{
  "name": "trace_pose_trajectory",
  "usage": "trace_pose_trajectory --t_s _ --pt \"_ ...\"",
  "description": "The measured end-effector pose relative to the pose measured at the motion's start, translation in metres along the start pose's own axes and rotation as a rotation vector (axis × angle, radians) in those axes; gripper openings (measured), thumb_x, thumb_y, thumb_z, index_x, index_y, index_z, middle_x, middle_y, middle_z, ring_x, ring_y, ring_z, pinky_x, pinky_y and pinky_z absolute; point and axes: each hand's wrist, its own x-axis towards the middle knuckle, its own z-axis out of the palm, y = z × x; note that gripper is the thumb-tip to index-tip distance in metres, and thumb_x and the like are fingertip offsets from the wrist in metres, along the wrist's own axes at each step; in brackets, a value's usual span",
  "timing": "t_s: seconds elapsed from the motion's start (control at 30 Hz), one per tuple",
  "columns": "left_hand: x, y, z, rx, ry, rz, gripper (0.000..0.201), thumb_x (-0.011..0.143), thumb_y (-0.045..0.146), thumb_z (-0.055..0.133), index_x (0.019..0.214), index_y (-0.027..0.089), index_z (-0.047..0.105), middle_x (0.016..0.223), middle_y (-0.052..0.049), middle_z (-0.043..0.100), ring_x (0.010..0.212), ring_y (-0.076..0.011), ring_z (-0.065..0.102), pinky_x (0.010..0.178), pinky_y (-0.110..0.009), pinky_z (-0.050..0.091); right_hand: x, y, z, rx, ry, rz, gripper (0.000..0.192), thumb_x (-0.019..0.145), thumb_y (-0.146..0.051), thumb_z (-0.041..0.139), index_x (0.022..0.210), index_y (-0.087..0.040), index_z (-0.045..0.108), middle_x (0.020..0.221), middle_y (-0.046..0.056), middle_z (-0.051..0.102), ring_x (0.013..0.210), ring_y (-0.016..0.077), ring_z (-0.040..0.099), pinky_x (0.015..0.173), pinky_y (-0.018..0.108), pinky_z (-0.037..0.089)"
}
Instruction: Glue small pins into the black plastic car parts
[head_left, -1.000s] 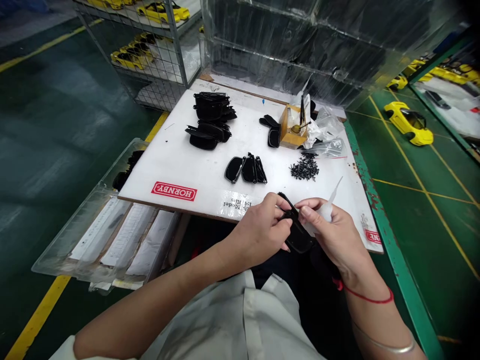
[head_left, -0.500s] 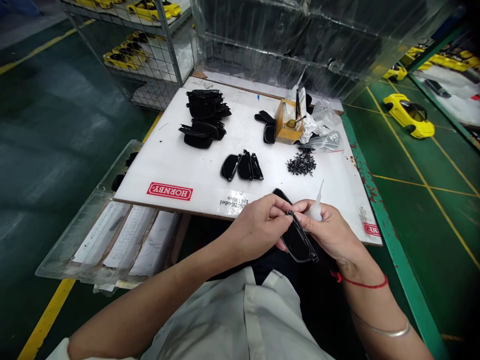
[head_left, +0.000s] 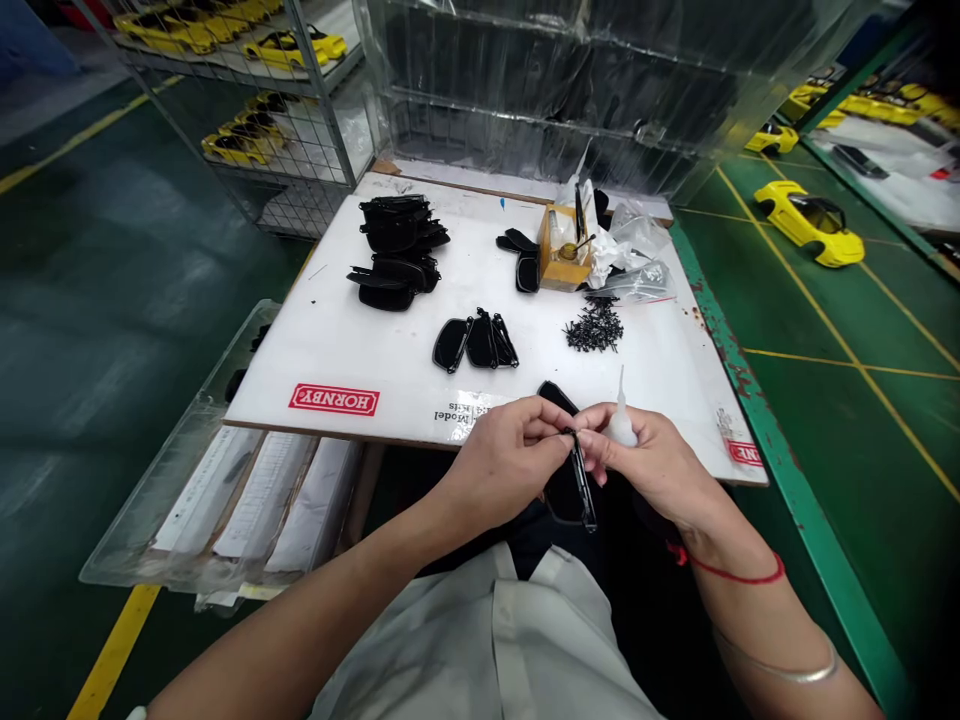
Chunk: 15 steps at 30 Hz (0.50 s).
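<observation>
1. In the head view we look down at a white board (head_left: 405,330) that serves as our work surface, set on a green-edged bench over a dark green floor with yellow lines.
2. Our left hand (head_left: 502,465) is closed in a pinch, thumb and fingers gripping the upper edge of a black plastic part (head_left: 574,490), which hangs below the near edge of the board, over our lap.
3. Our right hand (head_left: 652,465) is curled shut around a small glue bottle (head_left: 621,420), its white nozzle pointing upward; the fingertips of this hand also touch the top of the black plastic part, right against the left fingertips.
4. A second dark piece (head_left: 556,395) lies on the board just behind our hands.
5. Further back, a small cluster of black lens-shaped parts (head_left: 474,343) sits mid-board, and to its right lies a heap of small black screws (head_left: 594,328).
6. A taller stack of black parts (head_left: 394,250) stands at the far left of the board.
7. A small yellow box (head_left: 559,262) with tools in it stands at the far side, beside crumpled clear plastic bags (head_left: 637,260).
8. A clear plastic tray (head_left: 217,480) hangs off the left of the bench.
9. Yellow model cars sit on a wire rack (head_left: 247,90) behind, and one yellow model car (head_left: 810,220) rests on the floor to the right.
</observation>
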Motion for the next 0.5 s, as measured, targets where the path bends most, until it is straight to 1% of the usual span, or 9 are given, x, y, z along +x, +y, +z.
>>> trace_pose_trajectory --t_s 0.1,0.2,0.27,0.3,0.4,0.43,0.47,0.5 --pt "0.002 0.0 0.0 0.022 0.024 0.004 0.014 0.082 0.027 0.054 0.09 0.019 0.061 0.068 0.002 0.06 0.051 -0.0066 0.048 0.043 -0.016 0.043 -0.002 -0.002 -0.002 -0.041 0.03 0.05 0.031 0.078 -0.046 0.064 0.09 -0.018 0.061 0.062 -0.001 0.057 0.049 0.0085 0.049 0.04 0.019 0.039" --pt "0.008 0.0 0.0 -0.035 0.063 -0.004 0.012 0.081 0.026 0.056 0.088 0.018 0.061 0.065 0.002 0.058 0.052 -0.0069 0.049 0.042 -0.015 0.042 -0.004 -0.003 -0.008 -0.068 0.101 0.067 0.038 0.078 -0.048 0.063 0.104 -0.021 0.054 0.061 -0.004 0.054 0.044 0.0073 0.044 0.037 0.018 0.034" --pt "0.013 0.001 0.001 -0.093 0.084 -0.022 0.012 0.08 0.024 0.056 0.088 0.017 0.06 0.067 0.002 0.059 0.053 -0.0071 0.051 0.042 -0.015 0.042 -0.007 -0.002 -0.013 -0.052 0.168 0.034 0.039 0.08 -0.047 0.062 0.108 -0.023 0.05 0.066 -0.004 0.056 0.043 0.0065 0.043 0.039 0.02 0.036" --pt "0.016 0.002 0.002 -0.116 0.09 -0.034 0.012 0.08 0.024 0.056 0.088 0.016 0.059 0.068 0.001 0.059 0.051 -0.0066 0.051 0.042 -0.015 0.043 -0.008 -0.002 -0.016 -0.036 0.2 0.008 0.039 0.081 -0.046 0.062 0.109 -0.023 0.049 0.072 -0.003 0.058 0.046 0.0071 0.046 0.042 0.021 0.039" --pt "0.023 0.003 0.003 -0.187 0.095 -0.088 0.015 0.081 0.025 0.056 0.094 0.017 0.058 0.075 0.001 0.06 0.045 -0.0046 0.052 0.048 -0.019 0.048 -0.015 -0.003 -0.025 -0.019 0.268 -0.078 0.037 0.084 -0.047 0.057 0.113 -0.024 0.051 0.095 0.004 0.063 0.063 0.012 0.057 0.055 0.025 0.049" --pt "0.025 0.003 0.003 -0.215 0.087 -0.105 0.018 0.081 0.024 0.056 0.097 0.017 0.057 0.077 0.001 0.061 0.046 -0.0046 0.054 0.051 -0.02 0.05 -0.018 -0.003 -0.028 -0.042 0.288 -0.099 0.037 0.085 -0.047 0.055 0.114 -0.024 0.053 0.098 0.006 0.064 0.067 0.0131 0.058 0.059 0.026 0.05" --pt "0.027 0.003 0.003 -0.245 0.077 -0.119 0.02 0.082 0.023 0.056 0.1 0.016 0.056 0.079 0.0 0.061 0.048 -0.005 0.057 0.055 -0.021 0.051 -0.021 -0.004 -0.029 -0.074 0.314 -0.116 0.037 0.085 -0.047 0.055 0.114 -0.024 0.055 0.097 0.006 0.064 0.067 0.0135 0.059 0.061 0.027 0.051" --pt "0.028 0.002 0.003 -0.274 0.063 -0.125 0.021 0.082 0.021 0.055 0.102 0.015 0.055 0.081 -0.001 0.062 0.05 -0.0055 0.059 0.059 -0.022 0.052 -0.024 -0.006 -0.03 -0.111 0.346 -0.131 0.037 0.086 -0.046 0.054 0.115 -0.023 0.057 0.091 0.005 0.065 0.065 0.0133 0.058 0.062 0.027 0.051"
